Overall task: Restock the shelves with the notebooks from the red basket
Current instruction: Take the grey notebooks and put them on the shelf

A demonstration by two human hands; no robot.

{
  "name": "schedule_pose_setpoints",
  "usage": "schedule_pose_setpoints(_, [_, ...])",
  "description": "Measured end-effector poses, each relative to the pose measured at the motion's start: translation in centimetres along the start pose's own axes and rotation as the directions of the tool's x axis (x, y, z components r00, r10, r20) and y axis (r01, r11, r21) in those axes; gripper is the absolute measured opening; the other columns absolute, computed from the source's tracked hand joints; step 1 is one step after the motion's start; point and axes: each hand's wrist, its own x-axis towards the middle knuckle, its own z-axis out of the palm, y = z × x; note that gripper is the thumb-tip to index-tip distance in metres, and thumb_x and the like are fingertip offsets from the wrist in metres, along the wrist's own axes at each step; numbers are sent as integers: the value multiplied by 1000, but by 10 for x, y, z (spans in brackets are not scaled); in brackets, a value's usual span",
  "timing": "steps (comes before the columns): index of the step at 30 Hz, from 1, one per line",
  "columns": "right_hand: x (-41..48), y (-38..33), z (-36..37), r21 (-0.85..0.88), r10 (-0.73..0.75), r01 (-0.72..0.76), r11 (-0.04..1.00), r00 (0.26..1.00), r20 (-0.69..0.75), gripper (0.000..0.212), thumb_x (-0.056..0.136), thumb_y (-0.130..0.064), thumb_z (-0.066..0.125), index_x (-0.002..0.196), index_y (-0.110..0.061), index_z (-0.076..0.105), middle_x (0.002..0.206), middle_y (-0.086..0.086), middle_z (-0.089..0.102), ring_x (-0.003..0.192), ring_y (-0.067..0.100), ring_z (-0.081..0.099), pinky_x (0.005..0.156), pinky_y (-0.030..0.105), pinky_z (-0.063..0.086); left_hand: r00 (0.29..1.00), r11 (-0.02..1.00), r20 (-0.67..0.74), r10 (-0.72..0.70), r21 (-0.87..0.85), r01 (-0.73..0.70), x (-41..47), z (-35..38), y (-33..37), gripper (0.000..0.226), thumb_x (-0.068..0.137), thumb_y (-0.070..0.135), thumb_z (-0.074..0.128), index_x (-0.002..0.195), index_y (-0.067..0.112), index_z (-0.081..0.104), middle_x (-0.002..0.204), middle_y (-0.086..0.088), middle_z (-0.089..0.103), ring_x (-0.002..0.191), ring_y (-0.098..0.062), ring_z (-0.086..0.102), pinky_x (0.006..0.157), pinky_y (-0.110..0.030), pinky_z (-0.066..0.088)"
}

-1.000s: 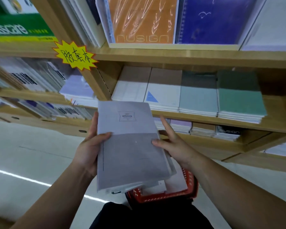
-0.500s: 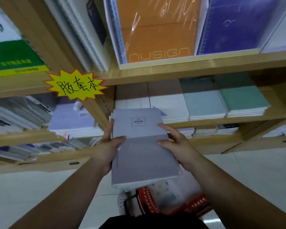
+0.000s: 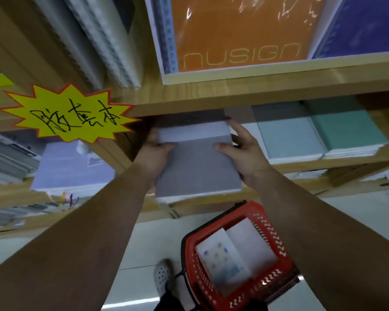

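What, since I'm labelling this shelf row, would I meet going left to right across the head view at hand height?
Yellow starburst sign → left hand → grey notebooks → right hand → pale blue notebooks → green notebooks.

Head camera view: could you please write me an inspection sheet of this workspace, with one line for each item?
Surface: wooden shelf; the far end of the grey notebooks lies under the board above.
Job's things: grey notebooks held at the shelf; red basket below the hands, with more notebooks inside.
Clutter: yellow star sign on the shelf upright.
Grippers: left hand and right hand each grip one side of the grey notebooks, thumbs on top.
Cables: nothing seen.
Surroundings: pale blue stack and green stack to the right; orange notebook above; pale floor.
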Motion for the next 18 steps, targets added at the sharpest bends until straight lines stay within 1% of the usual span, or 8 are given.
schedule_pose_setpoints(3, [30,16,12,-126,-9,6,992,1000,-18,58,89,-7,74,139,-33,60,129,8,65,115,30,65,92,46,59,995,967,94,-32,254,7,5,-4,-12,89,85,14,70,158,33,24,151,-3,43,128,-25,51,103,-40,47])
schedule_pose_setpoints(5, [37,26,13,-126,7,-9,992,1000,-18,55,92,-6,71,139,-32,59,130,8,63,116,30,64,94,43,58,994,907,104,-40,421,-8,-5,-7,-21,105,75,38,74,158,44,11,161,-4,26,137,-31,43,109,-48,45])
schedule_pose_setpoints(7, [37,27,9,-160,20,-18,987,1000,15,55,93,-11,72,140,-37,57,132,7,61,115,29,64,95,45,58,995,771,100,-22,635,-47,-23,-6,-31,115,70,57,80,155,52,4,164,-2,9,144,-34,31,113,-51,39])
schedule_pose_setpoints(8, [36,25,5,-193,28,-19,981,999,41,58,93,-15,73,142,-40,55,132,5,60,114,28,64,92,42,59,992,689,126,17,717,-103,-30,-5,-38,119,67,60,83,154,52,2,164,-2,3,146,-35,26,116,-50,37])
schedule_pose_setpoints(11, [24,21,-11,-334,57,-32,942,996,65,71,90,-27,78,149,-45,43,125,-1,56,108,18,62,80,21,52,976,465,165,143,859,-213,-46,4,-58,127,59,58,87,156,46,7,164,-9,-7,147,-39,19,117,-48,35])
schedule_pose_setpoints(13, [13,22,-18,-403,85,-37,915,991,102,79,86,-36,80,152,-48,37,117,-9,60,100,7,62,78,20,51,963,324,144,229,921,-215,-46,7,-68,121,61,57,86,156,45,11,164,-12,-5,142,-42,22,113,-50,36])
schedule_pose_setpoints(15, [8,27,-21,-449,95,-18,893,984,149,82,86,-39,80,152,-50,34,105,-22,59,96,0,61,74,17,52,925,178,180,333,952,-249,-43,8,-76,113,62,57,85,154,41,21,163,-16,10,135,-46,31,109,-55,39])
schedule_pose_setpoints(18, [10,33,-18,-384,63,-7,923,989,132,80,86,-31,81,150,-50,37,100,-22,59,95,4,64,74,18,53,856,62,266,444,944,-325,-36,2,-83,103,61,53,88,148,32,38,154,-20,35,130,-53,39,106,-64,40])
